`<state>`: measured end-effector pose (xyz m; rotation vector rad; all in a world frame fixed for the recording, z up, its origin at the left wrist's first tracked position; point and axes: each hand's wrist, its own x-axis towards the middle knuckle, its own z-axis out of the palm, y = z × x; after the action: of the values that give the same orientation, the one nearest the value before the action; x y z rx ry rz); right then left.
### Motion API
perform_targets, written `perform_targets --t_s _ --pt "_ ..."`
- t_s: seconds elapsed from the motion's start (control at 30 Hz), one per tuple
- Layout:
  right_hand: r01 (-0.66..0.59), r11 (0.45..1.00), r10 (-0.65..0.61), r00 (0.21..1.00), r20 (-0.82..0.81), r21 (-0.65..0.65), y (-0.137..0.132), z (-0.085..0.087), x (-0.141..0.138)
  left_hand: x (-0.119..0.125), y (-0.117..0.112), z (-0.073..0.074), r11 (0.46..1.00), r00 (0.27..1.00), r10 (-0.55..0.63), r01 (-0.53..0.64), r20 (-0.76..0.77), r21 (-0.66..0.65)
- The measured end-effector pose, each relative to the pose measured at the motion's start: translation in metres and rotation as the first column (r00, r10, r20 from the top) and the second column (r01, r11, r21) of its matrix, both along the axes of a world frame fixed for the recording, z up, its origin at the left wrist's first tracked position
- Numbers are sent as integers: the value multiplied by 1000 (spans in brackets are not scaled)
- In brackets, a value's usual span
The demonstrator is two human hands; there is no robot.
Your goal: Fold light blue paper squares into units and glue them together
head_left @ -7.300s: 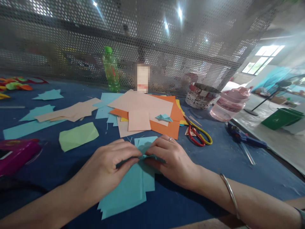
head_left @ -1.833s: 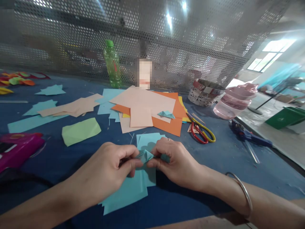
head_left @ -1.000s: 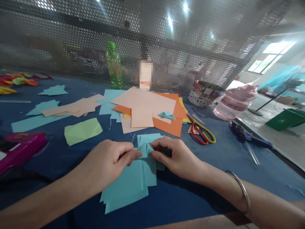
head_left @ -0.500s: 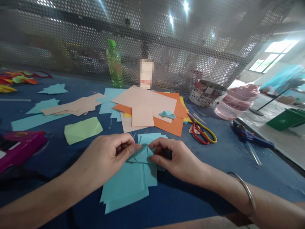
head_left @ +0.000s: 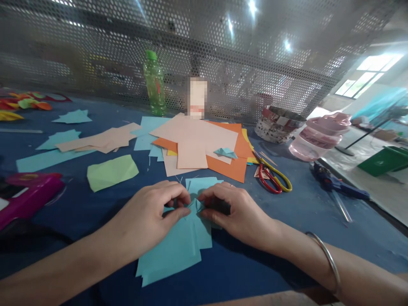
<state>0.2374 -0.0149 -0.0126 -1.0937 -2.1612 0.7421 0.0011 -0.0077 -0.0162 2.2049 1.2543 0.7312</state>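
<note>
Left hand (head_left: 146,223) and right hand (head_left: 237,210) pinch a small folded turquoise paper piece (head_left: 195,207) between their fingers, over loose turquoise paper sheets (head_left: 168,257) on a dark blue table (head_left: 255,255); a slackened pinch could let the crease slip or tear the thin paper.

Teal sheets (head_left: 168,250): thin paper, matt and smooth, with sharp creases at the folds.
Peach sheets (head_left: 194,136): matt paper, smooth and flat.
Orange sheet (head_left: 229,168): matt paper, smooth.
Bottle (head_left: 154,85): green translucent plastic, glossy and ribbed.
Scissors (head_left: 270,178): shiny metal blades, glossy red and yellow plastic handles.
Screen (head_left: 255,72): perforated sheet metal, with a bright sheen.
Basket (head_left: 277,125): woven strips of printed paper, rough and uneven.
Tubs (head_left: 318,142): translucent pink plastic, smooth and glossy.
Bangle (head_left: 325,259): polished metal, smooth and shiny.
Tabletop (head_left: 287,229): matt, scuffed blue surface, material hard to tell.
</note>
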Motion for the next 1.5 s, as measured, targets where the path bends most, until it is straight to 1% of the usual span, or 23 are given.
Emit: perform_targets --t_s 0.2,0.47,0.6,0.9,1.2,1.33,1.5 --pt "-26 999 26 1000 -4 19 0 -2 1 0 -1 -1 997 1000 -6 7 -19 77" --pt "-72 992 74 997 -9 100 0 -4 3 1 -2 -2 986 999 -29 34 -34 166" --pt "-58 992 60 998 -10 109 0 -4 3 0 -3 -2 986 999 -35 39 -28 159" --pt "-65 992 65 998 -3 110 1 -2 1 3 -3 0 986 994 -102 96 38 133" --pt "-83 985 85 996 -8 150 1 -4 1 4 -5 1 989 996 -86 86 -3 124" --pt "-87 982 90 996 -8 169 2 -4 1 5 -5 2 983 993 -118 116 5 142" --pt "-123 969 125 992 3 215 2 -5 2 5 -4 0 970 988 -155 149 18 191"
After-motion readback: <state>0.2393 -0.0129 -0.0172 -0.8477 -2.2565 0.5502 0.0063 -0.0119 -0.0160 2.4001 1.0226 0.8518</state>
